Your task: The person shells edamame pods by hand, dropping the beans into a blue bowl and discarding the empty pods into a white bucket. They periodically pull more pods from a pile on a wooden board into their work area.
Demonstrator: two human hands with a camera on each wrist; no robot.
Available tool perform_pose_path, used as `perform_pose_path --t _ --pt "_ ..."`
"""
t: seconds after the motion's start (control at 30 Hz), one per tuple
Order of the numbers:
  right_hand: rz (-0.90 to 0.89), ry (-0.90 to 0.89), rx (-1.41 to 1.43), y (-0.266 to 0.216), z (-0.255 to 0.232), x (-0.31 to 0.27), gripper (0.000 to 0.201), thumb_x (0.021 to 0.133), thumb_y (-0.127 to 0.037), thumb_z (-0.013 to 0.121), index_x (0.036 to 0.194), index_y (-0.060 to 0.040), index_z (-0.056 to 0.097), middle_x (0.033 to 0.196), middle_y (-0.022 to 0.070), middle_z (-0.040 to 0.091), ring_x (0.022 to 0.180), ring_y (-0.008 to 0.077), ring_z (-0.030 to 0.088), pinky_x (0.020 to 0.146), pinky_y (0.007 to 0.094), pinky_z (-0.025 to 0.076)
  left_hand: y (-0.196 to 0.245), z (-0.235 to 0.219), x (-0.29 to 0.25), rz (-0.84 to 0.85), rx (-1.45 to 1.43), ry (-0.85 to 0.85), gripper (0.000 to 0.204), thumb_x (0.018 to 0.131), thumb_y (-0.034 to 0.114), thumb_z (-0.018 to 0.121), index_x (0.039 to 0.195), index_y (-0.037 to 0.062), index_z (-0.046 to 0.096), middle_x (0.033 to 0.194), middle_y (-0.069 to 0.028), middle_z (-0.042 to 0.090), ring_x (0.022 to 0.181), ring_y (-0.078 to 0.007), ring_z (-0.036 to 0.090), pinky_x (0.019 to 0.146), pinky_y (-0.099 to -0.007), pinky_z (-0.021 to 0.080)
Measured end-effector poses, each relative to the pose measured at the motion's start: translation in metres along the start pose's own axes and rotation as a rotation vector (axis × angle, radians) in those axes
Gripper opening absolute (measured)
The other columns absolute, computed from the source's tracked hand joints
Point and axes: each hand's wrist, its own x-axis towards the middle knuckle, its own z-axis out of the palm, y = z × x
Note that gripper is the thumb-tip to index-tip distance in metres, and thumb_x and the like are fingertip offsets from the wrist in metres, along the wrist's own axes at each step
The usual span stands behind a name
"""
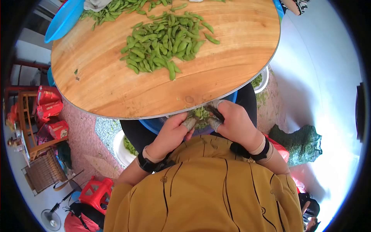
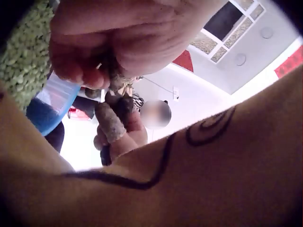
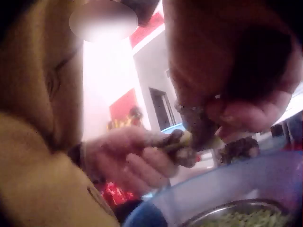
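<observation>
Both hands meet at the near edge of the round wooden table, above a blue basin (image 1: 148, 125). My left hand (image 1: 173, 129) and right hand (image 1: 236, 119) have curled fingers, with grey covers on some thumb and finger tips. In the right wrist view a small pale green pod (image 3: 187, 138) is pinched between the two hands, mostly hidden by fingertips. Shelled green beans (image 3: 248, 219) fill a metal-rimmed bowl inside the basin; the left wrist view also shows beans (image 2: 23, 59). A heap of green soybean pods (image 1: 162, 42) lies on the table.
More pods (image 1: 116, 11) lie at the table's far side beside a blue bowl (image 1: 63, 21). White tubs with green contents stand on the floor, one at left (image 1: 120, 149), one at right (image 1: 264, 79). A red stool (image 1: 94, 193) and a green sack (image 1: 299, 145) flank me.
</observation>
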Motion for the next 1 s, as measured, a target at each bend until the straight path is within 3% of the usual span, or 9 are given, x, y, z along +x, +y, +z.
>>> perform_pose_path --t 0.1,0.3,0.4,0.57,0.63,0.83,0.87,0.93,1.0 --pt "-0.049 -0.021 0.025 0.004 -0.012 0.003 0.02 0.075 -0.011 0.068 0.09 -0.0016 0.06 0.077 0.0199 0.058 0.076 0.0403 0.059 0.066 0.0437 0.048 -0.002 -0.006 -0.017 0.015 0.175 0.11 0.017 0.09 0.002 0.048 0.1 0.0016 0.061 0.075 -0.0022 0.057 0.065 -0.0098 0.052 0.06 -0.0229 0.044" --pt "-0.042 0.189 -0.027 0.031 -0.064 0.078 0.022 0.08 -0.018 0.067 0.092 -0.0014 0.059 0.076 0.0226 0.061 0.074 0.042 0.061 0.063 0.0447 0.049 -0.06 -0.063 -0.079 0.353 0.703 0.748 0.04 0.078 -0.001 0.063 0.117 0.0065 0.061 0.099 -0.011 0.061 0.086 -0.0222 0.06 0.078 -0.0297 0.047" --pt "-0.136 0.236 -0.24 0.055 -0.066 0.12 0.023 0.078 -0.018 0.067 0.091 -0.0012 0.057 0.075 0.0224 0.061 0.072 0.0416 0.061 0.063 0.0458 0.048 -0.048 -0.06 -0.118 -0.116 0.904 1.057 0.055 0.071 0.0 0.067 0.124 0.01 0.057 0.11 -0.016 0.057 0.102 -0.0296 0.056 0.084 -0.0351 0.047" --pt "-0.076 0.211 -0.177 0.061 -0.063 0.129 0.022 0.076 -0.018 0.068 0.088 -0.0014 0.058 0.074 0.0214 0.061 0.07 0.0408 0.059 0.063 0.0458 0.048 -0.026 -0.034 -0.123 -0.011 1.406 1.328 0.051 0.074 0.001 0.066 0.124 0.0082 0.057 0.112 -0.0164 0.059 0.107 -0.0304 0.057 0.087 -0.0369 0.048" --pt "-0.057 0.169 -0.073 0.043 -0.073 0.109 0.021 0.076 -0.018 0.068 0.087 -0.0016 0.059 0.074 0.0208 0.061 0.069 0.0401 0.059 0.063 0.0447 0.048 0.004 -0.018 -0.105 0.184 0.799 1.065 0.039 0.079 0.001 0.063 0.118 0.0048 0.061 0.104 -0.0137 0.063 0.095 -0.0291 0.062 0.082 -0.0351 0.049" --pt "-0.185 -0.373 0.348 0.016 -0.084 0.047 0.019 0.074 -0.013 0.069 0.088 -0.003 0.063 0.07 0.0165 0.058 0.065 0.0335 0.057 0.06 0.0359 0.046 0.067 0.036 -0.016 0.687 0.815 0.315 0.027 0.091 0.005 0.051 0.116 -0.0003 0.059 0.082 -0.0087 0.059 0.07 -0.0144 0.058 0.063 -0.0254 0.046" --pt "-0.21 -0.373 0.321 0.019 -0.084 0.042 0.019 0.074 -0.014 0.07 0.088 -0.0031 0.063 0.071 0.0162 0.058 0.065 0.0322 0.057 0.061 0.035 0.046 0.068 0.037 -0.008 0.686 0.815 0.322 0.027 0.091 0.005 0.051 0.116 -0.0003 0.059 0.082 -0.0087 0.059 0.07 -0.0144 0.058 0.063 -0.0254 0.046" --pt "-0.241 -0.376 0.296 0.021 -0.086 0.034 0.019 0.075 -0.014 0.071 0.088 -0.0032 0.063 0.072 0.0158 0.058 0.066 0.0309 0.057 0.062 0.0341 0.046 0.065 0.037 0.005 0.419 0.603 -0.065 0.02 0.093 0.007 0.05 0.109 0.0003 0.059 0.074 -0.0044 0.056 0.063 -0.0106 0.053 0.059 -0.0243 0.043" --pt "-0.113 -0.308 0.38 0.019 -0.089 0.029 0.019 0.078 -0.012 0.069 0.093 -0.0019 0.063 0.077 0.0141 0.061 0.07 0.0261 0.059 0.064 0.0319 0.047 0.071 0.043 0.007 0.251 0.402 -0.048 0.017 0.094 0.008 0.049 0.106 0.001 0.059 0.072 -0.0021 0.055 0.061 -0.0089 0.051 0.057 -0.0232 0.041"
